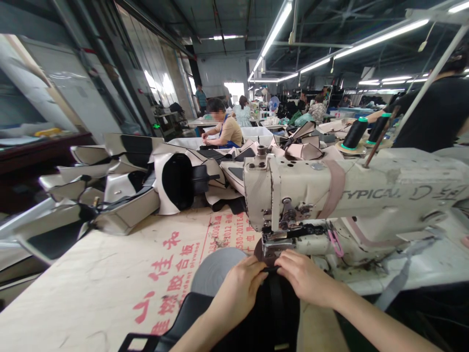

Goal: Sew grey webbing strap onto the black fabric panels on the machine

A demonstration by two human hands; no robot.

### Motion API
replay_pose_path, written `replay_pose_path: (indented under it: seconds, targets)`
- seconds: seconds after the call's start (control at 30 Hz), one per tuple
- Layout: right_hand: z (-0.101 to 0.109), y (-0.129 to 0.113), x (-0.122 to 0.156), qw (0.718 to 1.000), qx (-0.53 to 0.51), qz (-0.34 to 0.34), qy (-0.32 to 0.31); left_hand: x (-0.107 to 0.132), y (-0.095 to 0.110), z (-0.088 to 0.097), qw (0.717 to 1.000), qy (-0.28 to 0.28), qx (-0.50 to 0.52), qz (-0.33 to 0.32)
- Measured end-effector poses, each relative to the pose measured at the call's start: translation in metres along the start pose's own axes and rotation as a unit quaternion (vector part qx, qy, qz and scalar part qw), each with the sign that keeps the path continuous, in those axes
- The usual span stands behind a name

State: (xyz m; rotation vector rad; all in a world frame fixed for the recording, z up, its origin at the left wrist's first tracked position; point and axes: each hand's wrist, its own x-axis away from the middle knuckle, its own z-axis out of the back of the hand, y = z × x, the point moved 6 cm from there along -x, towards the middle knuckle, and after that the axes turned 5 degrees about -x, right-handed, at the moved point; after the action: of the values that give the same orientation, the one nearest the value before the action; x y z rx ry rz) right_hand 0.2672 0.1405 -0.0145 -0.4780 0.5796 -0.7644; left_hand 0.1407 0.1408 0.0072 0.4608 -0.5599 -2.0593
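My left hand (240,283) and my right hand (306,276) are close together just in front of a white sewing machine's (289,181) needle area. Fingers of both are closed on the upper edge of a black bag piece (269,315), one on either side. From there the piece hangs down toward me, with a strap along its middle and a rectangular cut-out handle (137,342) at the lower left. The presser foot (273,247) is just beyond my fingertips; whether it rests on the edge cannot be made out.
A grey coiled roll of tape (214,271) lies left of my hands on the printed plywood table (120,274). Cream and black bag parts (128,195) are heaped behind. Black thread cones (355,134) stand over the machine. A person (225,127) works beyond; another stands at right.
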Motion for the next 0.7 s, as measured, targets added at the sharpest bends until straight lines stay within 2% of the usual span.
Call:
replay_pose_path:
  seconds: [0.07,0.2,0.27,0.33,0.43,0.53,0.6,0.7]
  targets:
    - [0.001,-0.001,-0.001,1.0,-0.006,-0.003,0.002,-0.001,-0.005,0.003,1.0,-0.02,0.017,0.006]
    - [0.002,0.0,-0.002,1.0,-0.017,0.0,0.0,0.007,-0.016,0.013,0.995,-0.099,0.014,-0.022]
    - [0.003,0.002,-0.003,1.0,-0.029,-0.003,0.002,0.014,-0.02,0.013,0.989,-0.141,-0.003,-0.035]
    - [0.004,0.004,-0.004,0.999,-0.045,-0.008,0.003,0.019,-0.024,0.009,0.987,-0.156,0.001,-0.035]
    - [0.007,0.007,-0.007,0.996,-0.084,-0.021,0.009,0.019,-0.034,-0.001,0.994,-0.108,0.011,0.023]
    - [0.011,0.009,-0.01,0.988,-0.142,-0.048,0.029,0.015,-0.046,-0.004,0.994,-0.051,-0.031,0.096]
    - [0.011,0.009,-0.012,0.977,-0.19,-0.078,0.056,0.007,-0.048,0.003,0.993,-0.033,-0.052,0.104]
    - [-0.003,0.011,-0.014,0.943,-0.279,-0.14,0.115,-0.017,-0.047,0.027,0.993,-0.046,-0.072,0.083]
